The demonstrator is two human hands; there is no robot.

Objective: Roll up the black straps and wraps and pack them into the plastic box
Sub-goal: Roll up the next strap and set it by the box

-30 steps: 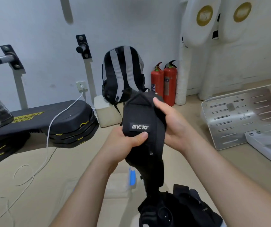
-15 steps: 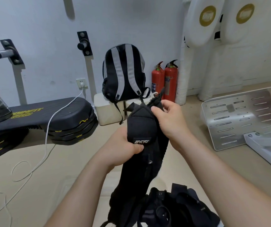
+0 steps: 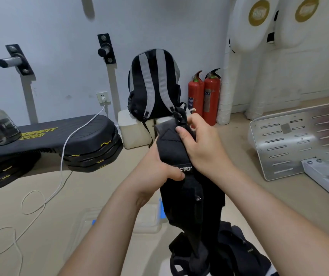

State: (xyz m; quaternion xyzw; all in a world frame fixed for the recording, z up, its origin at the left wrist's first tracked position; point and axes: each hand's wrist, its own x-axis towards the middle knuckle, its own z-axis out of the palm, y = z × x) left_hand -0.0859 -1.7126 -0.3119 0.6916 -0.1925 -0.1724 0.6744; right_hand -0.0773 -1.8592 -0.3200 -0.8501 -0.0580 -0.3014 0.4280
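Black wrap (image 3: 174, 154) clamped by both hands' fingers (image 3: 179, 130), plastic box (image 3: 149, 218) below, strap pile (image 3: 229, 253) beside

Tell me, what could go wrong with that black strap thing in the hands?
1. The black strap is held only near its top by the left hand and right hand; its long tail hangs loose, so a roll could come out sloppy.
2. The tail reaches the pile of black straps below and might snag there.

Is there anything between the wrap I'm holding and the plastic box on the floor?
Nothing visible blocks it. The black wrap hangs from both hands over the clear plastic box; my left forearm crosses above part of the box.
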